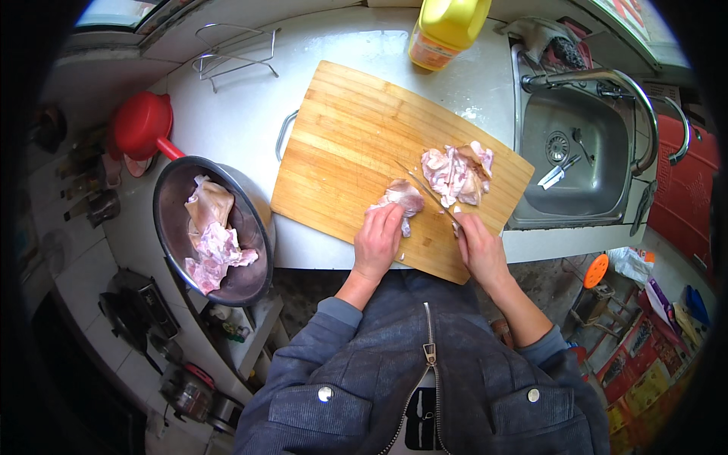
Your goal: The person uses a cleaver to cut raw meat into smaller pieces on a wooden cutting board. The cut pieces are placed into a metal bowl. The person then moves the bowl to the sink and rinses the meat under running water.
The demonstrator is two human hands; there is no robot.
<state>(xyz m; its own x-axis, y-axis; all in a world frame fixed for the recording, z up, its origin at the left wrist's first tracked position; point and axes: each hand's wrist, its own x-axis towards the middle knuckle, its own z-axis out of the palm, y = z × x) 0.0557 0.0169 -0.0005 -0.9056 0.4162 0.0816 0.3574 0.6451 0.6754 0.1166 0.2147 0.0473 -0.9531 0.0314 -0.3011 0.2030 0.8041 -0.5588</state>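
My left hand point(377, 239) grips a piece of raw, skin-on meat point(403, 196), pressing it onto the wooden cutting board point(335, 142). Just to its right, my right hand point(482, 244) is closed around a kitchen knife point(430, 194), whose blade points away and to the left; the handle is hidden in my fist. The blade lies between the held piece and a heap of cut raw meat point(458, 170) on the board's right part. Small scraps lie near the blade. More raw meat with skin point(213, 227) rests in a deep metal bowl point(259, 273) at the left.
A steel sink point(574, 199) with a curved faucet point(645, 122) adjoins the board's right corner. A yellow plastic jug point(452, 28) stands behind the board. At the back left are a wire rack point(239, 54) and a red pan point(142, 125) with its handle near the bowl.
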